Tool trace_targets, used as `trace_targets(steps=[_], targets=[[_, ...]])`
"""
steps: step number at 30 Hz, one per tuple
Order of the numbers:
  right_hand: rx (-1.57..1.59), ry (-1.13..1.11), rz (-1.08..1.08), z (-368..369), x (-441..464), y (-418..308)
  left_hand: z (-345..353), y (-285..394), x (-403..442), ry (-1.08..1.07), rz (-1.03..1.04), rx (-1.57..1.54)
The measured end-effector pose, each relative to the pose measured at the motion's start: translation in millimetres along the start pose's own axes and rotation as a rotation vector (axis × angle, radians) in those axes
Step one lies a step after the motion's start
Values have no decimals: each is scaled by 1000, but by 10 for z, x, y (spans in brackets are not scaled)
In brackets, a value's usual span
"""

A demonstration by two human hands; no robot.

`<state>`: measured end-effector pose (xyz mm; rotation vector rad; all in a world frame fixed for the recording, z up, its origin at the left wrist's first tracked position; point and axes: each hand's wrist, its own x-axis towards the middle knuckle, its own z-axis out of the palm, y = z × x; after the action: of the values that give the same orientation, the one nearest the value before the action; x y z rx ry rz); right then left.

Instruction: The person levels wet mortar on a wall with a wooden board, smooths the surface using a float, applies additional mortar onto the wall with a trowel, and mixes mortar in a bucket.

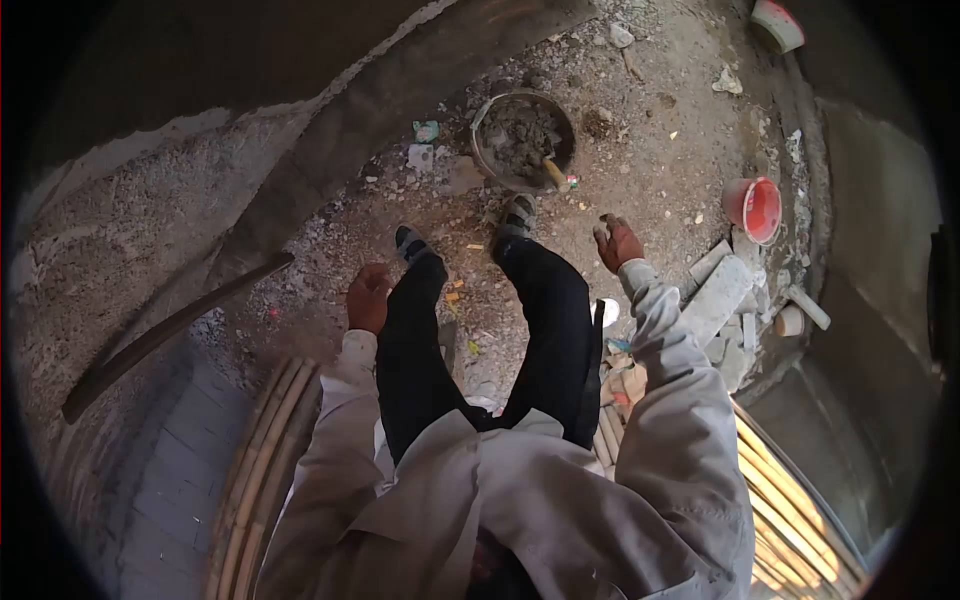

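My left hand hangs beside my left knee, its fingers loosely bent and nothing seen in it. On the other side, my right hand is held out past my right knee with the fingers apart and holds nothing. Beyond my feet, a round basin rests on the ground with grey mortar in it. A tool's wooden handle sticks out over the basin's near rim; its other end is hidden in the mortar. Neither hand touches the basin.
A red bucket lies tipped at right, near broken slabs. Another bucket is farther back. A long dark wooden strip leans at left. Poles lie behind me on both sides. Rubble covers the ground.
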<state>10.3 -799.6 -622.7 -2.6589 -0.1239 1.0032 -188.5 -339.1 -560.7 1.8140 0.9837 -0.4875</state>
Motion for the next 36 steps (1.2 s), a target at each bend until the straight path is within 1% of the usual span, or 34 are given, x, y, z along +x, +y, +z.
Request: trace_targets(steps=[3, 5, 6, 7, 8, 9, 10, 11, 12, 13, 15, 16, 17, 18, 19, 20, 21, 22, 23, 24, 27, 28, 29, 31, 32, 34, 35, 36], targets=[[-142, 28, 97, 793, 1034, -248, 197, -126, 295, -60, -10, -111], [-130, -69, 118, 1194, 1757, -237, 392, -253, 504, -97, 7, -160], [-192, -155, 185, 1373, 2067, -227, 521, -318, 604, -92, -3, -156], [-147, -201, 286, 1458, 2186, -370, 659, -351, 770, -99, 10, -154], [-102, -246, 389, 1566, 2267, -535, 801, -375, 912, -110, 23, -153], [-62, -306, 508, 1669, 2160, -683, 933, -411, 948, -134, 20, -150], [-295, -148, 305, 1780, 2001, -787, 1064, -409, 1060, -189, 47, -143], [-31, -283, 384, 1612, 1833, -785, 1277, -428, 1325, -260, 85, -145], [234, -413, 442, 1189, 1596, -905, 1421, -387, 1432, -313, 118, -152], [504, -528, 488, 850, 1485, -1004, 1540, -346, 1525, -319, 128, -177], [244, -368, 379, 589, 1490, -1050, 1722, -280, 1722, -327, 162, -220], [188, -291, 223, 527, 1596, -1069, 1776, -259, 1838, -411, 149, -265], [153, -352, 326, 427, 1739, -1115, 1839, -248, 1949, -385, 173, -242], [68, -345, 302, 450, 1946, -1134, 1893, -194, 2042, -360, 194, -218], [-53, -335, 218, 596, 2243, -1075, 1935, -117, 2136, -335, 217, -193], [-223, -344, 66, 885, 2656, -915, 1933, 25, 2213, -323, 240, -112], [-368, -351, -81, 1194, 3011, -808, 1956, 37, 2290, -266, 315, -94], [-456, -330, -169, 1294, 3064, -999, 2003, 42, 2388, -207, 399, -78], [-452, -252, -74, 1361, 2982, -1110, 2040, 49, 2471, -148, 480, -63], [-453, -256, -68, 1313, 2892, -1182, 2028, 75, 2547, -154, 516, -4], [-452, -274, -60, 1153, 2432, -1232, 2052, 156, 2721, -79, 642, 49], [-514, -196, -178, 1094, 2269, -1133, 2089, 118, 2803, -60, 683, 77], [-573, -131, -290, 1042, 2071, -995, 2108, 82, 2862, -105, 688, 33], [-686, -114, -420, 803, 1768, -883, 2118, 95, 2970, -209, 705, -55], [-760, -8, -415, 724, 1620, -853, 2106, 114, 2984, -271, 744, -112], [-895, 193, -443, 555, 1505, -783, 2142, 90, 3055, -283, 840, -68], [-939, 286, -560, 482, 1570, -653, 2156, 60, 3092, -284, 879, -48], [-929, 93, -266, 395, 1709, -895, 2194, 39, 3092, -166, 930, 10]])
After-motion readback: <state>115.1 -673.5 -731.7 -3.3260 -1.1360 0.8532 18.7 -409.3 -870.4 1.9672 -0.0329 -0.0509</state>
